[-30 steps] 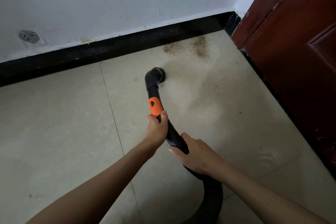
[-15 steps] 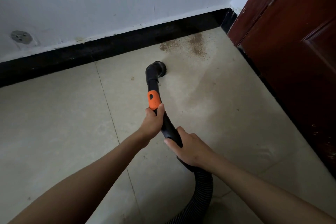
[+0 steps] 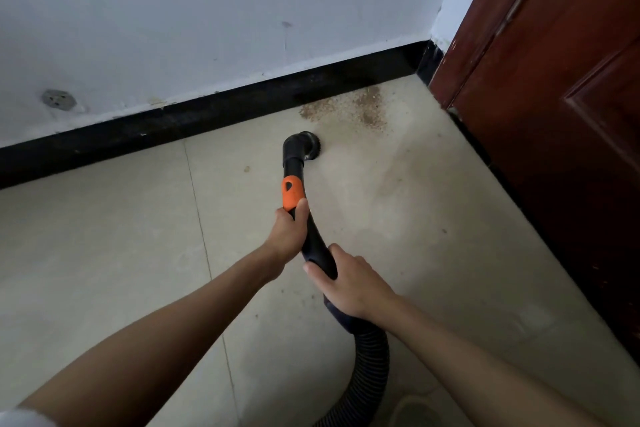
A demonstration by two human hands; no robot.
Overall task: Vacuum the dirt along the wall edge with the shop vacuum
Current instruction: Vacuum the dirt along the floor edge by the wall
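A patch of brown dirt [image 3: 349, 109] lies on the tiled floor against the black baseboard [image 3: 214, 114], near the corner. The black vacuum wand [image 3: 294, 163] has an orange collar [image 3: 290, 192] and ends in a round brush nozzle [image 3: 310, 146], which sits on the floor just short of the dirt. My left hand [image 3: 289, 230] grips the wand right below the orange collar. My right hand [image 3: 349, 282] holds the wand lower down, where the ribbed black hose [image 3: 370, 360] begins. The vacuum's body is out of view.
A dark red wooden door [image 3: 554, 114] stands along the right side, meeting the white wall [image 3: 207, 10] at the corner. A round grey patch [image 3: 59, 100] marks the wall at the left. Small specks lie scattered on the beige tiles [image 3: 104, 236].
The nozzle has moved forward across the floor toward the dirt patch, and both hands have travelled with the wand.
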